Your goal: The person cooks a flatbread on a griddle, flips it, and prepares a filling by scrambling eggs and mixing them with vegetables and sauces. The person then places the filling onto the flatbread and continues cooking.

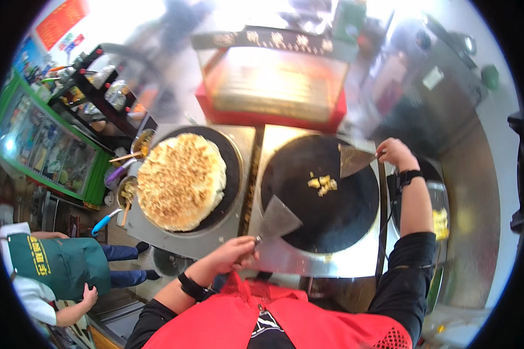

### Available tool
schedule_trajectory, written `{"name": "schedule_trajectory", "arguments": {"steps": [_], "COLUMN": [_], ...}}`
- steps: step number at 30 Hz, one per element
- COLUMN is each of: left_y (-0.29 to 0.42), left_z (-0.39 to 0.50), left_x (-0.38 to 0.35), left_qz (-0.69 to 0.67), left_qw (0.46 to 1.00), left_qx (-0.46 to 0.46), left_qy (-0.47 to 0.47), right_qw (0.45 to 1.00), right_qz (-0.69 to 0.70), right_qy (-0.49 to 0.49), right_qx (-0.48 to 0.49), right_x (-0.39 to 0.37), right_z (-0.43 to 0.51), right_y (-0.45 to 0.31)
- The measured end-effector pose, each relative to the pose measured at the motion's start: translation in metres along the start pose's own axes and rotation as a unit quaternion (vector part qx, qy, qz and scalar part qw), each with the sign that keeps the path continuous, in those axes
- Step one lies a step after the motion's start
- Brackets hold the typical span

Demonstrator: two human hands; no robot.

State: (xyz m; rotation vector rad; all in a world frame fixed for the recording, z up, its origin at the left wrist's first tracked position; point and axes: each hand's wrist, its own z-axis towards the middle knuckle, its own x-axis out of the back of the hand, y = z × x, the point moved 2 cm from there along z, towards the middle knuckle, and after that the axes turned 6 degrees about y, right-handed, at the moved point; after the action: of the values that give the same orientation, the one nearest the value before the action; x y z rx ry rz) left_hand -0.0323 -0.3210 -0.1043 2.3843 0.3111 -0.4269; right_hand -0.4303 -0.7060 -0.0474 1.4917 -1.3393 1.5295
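Observation:
My left hand [234,255] grips the handle of a wide metal scraper [280,217], whose blade reaches over the lower left edge of a round black griddle [327,233]. A second metal scraper [356,159] is held in my right hand [396,153], its blade over the griddle's upper right. Between the two blades, a small heap of pale yellow food pieces [324,185] lies on the griddle. To the left, a large browned flatbread [181,181] covers most of another round griddle [232,163].
Two pans with handles, a purple one [118,173] and a blue one [106,221], stand left of the flatbread. A red-based glass warming case [270,83] is behind the griddles. Someone in a green apron [61,261] stands at left, near a green-framed glass-door fridge [43,135].

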Motion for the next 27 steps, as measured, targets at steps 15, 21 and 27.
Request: {"name": "schedule_trajectory", "arguments": {"steps": [15, 21, 27], "left_y": [0.021, 0.057, 0.064], "left_z": [0.027, 0.074, 0.078], "left_x": [-0.011, -0.04, -0.04], "left_qz": [-0.011, 0.068, 0.052], "left_qw": [0.999, 0.997, 0.998], "left_qx": [0.032, 0.024, 0.015], "left_qy": [-0.002, -0.016, -0.043], "right_qw": [0.99, 0.952, 0.923], "right_qz": [-0.113, -0.174, -0.249], "right_qy": [-0.003, 0.078, 0.08], "right_qx": [0.08, 0.242, 0.282], "right_x": [0.022, 0.002, 0.005], "right_z": [-0.033, -0.027, -0.034], "right_y": [-0.033, -0.112, -0.177]}}
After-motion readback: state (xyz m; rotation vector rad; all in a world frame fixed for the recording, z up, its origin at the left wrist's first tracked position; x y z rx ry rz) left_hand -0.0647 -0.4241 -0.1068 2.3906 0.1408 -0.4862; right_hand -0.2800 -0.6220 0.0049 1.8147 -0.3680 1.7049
